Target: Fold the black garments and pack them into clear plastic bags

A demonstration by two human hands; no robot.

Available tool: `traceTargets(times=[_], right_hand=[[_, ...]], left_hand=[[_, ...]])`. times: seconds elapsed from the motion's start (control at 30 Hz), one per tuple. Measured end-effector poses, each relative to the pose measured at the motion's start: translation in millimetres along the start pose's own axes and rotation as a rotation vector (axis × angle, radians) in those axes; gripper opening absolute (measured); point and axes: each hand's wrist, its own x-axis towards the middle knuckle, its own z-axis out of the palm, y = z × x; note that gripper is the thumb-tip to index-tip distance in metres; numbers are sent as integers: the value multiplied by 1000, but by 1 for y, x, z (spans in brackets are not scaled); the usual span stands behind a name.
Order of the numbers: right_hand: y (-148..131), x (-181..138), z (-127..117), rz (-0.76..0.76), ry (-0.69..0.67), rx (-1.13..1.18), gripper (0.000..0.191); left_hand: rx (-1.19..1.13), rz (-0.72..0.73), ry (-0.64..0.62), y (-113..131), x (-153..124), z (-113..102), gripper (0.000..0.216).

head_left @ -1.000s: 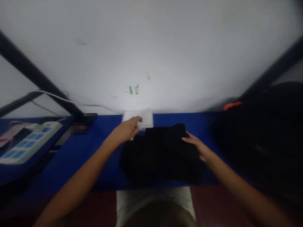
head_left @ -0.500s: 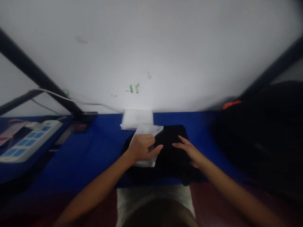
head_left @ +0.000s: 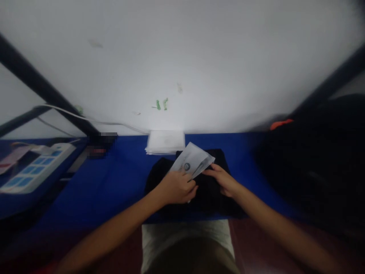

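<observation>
A whitish, see-through plastic bag (head_left: 191,156) with a round dark logo is held tilted over a black folded cloth (head_left: 209,190). My left hand (head_left: 179,187) grips the bag's near end, fingers curled over it. My right hand (head_left: 224,179) has thumb and fingers at the bag's right corner, pinching its edge. That edge looks slightly parted, with something dark showing there. Behind the cloth, against the wall, lies a stack of flat white bags or sheets (head_left: 165,140).
All this lies on a blue-covered surface (head_left: 119,179) against a white wall (head_left: 222,68). On the left are a white power strip (head_left: 37,167) with blue sockets and a white cable (head_left: 108,123). A large black bulky item (head_left: 319,163) fills the right side, with an orange piece (head_left: 281,124) by it.
The bag has been lifted and turned to the right, so its logo shows. My right hand, empty and spread before, now pinches the bag's corner. My left hand still holds its near end.
</observation>
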Motion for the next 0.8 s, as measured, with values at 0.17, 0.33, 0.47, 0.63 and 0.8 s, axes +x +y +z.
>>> traceTargets(times=[0.17, 0.33, 0.47, 0.63, 0.8], right_hand=[[0, 4, -5, -11, -56, 47, 55], [0, 14, -2, -79, -61, 10, 76], [5, 26, 9, -259, 99, -8, 62], [13, 37, 17, -303, 159, 6, 42], [21, 47, 4, -449, 247, -265, 39]], left_hand=[[-45, -74, -364, 0, -15, -6, 27], [-11, -54, -360, 11, -18, -11, 20], [53, -37, -255, 18, -16, -10, 9], [43, -21, -162, 26, -9, 1, 6], [29, -10, -143, 30, -9, 7, 7]])
